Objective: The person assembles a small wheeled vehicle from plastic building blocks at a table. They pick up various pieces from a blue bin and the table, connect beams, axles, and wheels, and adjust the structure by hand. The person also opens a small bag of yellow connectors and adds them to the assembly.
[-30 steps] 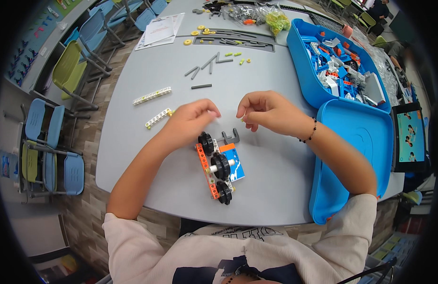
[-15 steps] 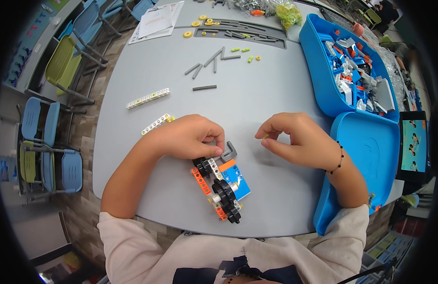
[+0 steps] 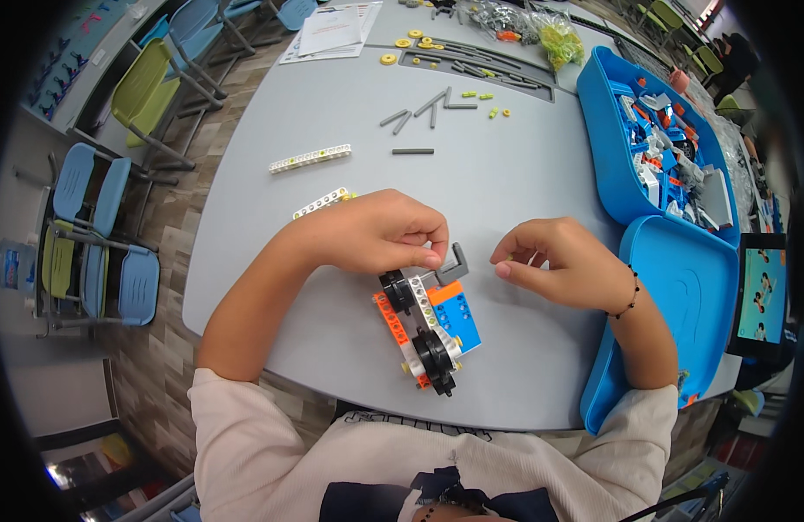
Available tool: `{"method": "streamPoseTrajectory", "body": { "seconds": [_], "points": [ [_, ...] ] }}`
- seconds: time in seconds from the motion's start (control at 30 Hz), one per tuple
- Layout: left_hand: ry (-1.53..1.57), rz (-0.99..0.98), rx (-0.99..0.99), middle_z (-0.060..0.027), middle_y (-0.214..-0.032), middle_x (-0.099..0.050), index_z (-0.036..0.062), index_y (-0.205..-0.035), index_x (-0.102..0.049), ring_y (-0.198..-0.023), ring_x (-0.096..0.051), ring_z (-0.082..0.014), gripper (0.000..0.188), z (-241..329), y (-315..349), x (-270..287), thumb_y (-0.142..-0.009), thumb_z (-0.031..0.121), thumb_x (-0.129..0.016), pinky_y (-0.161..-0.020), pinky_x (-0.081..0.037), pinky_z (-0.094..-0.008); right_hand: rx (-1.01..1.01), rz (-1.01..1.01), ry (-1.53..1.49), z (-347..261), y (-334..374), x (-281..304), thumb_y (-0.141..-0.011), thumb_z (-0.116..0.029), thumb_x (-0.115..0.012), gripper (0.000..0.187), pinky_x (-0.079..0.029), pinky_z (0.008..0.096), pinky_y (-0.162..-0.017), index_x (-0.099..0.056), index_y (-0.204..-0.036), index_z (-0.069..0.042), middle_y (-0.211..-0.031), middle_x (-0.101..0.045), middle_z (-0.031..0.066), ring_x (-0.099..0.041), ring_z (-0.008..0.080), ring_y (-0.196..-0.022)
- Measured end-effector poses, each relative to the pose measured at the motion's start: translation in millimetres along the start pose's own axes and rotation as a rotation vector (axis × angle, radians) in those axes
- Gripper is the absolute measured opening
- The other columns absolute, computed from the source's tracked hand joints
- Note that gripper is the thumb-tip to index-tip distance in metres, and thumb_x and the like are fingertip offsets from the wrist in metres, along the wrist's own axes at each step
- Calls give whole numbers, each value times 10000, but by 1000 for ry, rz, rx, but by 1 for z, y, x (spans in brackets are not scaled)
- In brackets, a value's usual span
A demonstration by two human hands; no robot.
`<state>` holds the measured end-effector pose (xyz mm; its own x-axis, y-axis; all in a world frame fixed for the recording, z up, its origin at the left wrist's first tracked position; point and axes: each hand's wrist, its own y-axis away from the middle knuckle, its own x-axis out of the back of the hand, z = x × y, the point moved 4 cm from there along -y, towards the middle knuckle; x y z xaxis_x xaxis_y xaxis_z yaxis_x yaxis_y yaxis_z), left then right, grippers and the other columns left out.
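A model of plastic building pieces, with orange and white beams, black gear-like wheels and a blue panel, stands on the table in front of me. A bent dark grey piece sticks out of its far end. My left hand is closed, thumb and forefinger pinched at a thin grey axle beside that piece. To the right, apart from the model, my right hand is closed in a pinch. A tiny yellow-green peg shows between its fingertips, mostly hidden.
White beams and loose grey axles lie beyond my left hand. A blue bin full of pieces stands at right, its blue lid nearer me. A screen with pictures stands beyond the lid. Papers lie at the far left.
The view has shifted, so the table things sit further right in the picture. Both hands keep their pinches; my right hand is slightly closer to the model.
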<state>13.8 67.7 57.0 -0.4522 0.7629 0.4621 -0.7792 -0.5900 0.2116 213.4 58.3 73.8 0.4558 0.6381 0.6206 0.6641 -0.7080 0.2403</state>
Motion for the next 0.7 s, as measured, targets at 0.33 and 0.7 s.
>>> {"method": "streamPoseTrajectory", "body": {
  "seconds": [0.33,0.7],
  "points": [
    [21,34,-152,58,-544,-356,69,-842,-626,-507,-316,-66,101,36,2,-10,-827,160,-665,-493,-271,-254,91,-119,-353,-3,5,-10,-867,-181,-666,210,-459,210,-619,-657,-867,29,-732,-636,31,-558,63,-678],
    [206,328,153,11,-790,-544,58,-997,-589,-719,-455,-83,292,-9,41,-23,-938,310,-453,-667,-418,-249,-32,-88,-341,9,3,-9,-837,-194,-661,214,-400,229,-522,-665,-778,12,-659,-627,33,-523,56,-588]
  ]
}}
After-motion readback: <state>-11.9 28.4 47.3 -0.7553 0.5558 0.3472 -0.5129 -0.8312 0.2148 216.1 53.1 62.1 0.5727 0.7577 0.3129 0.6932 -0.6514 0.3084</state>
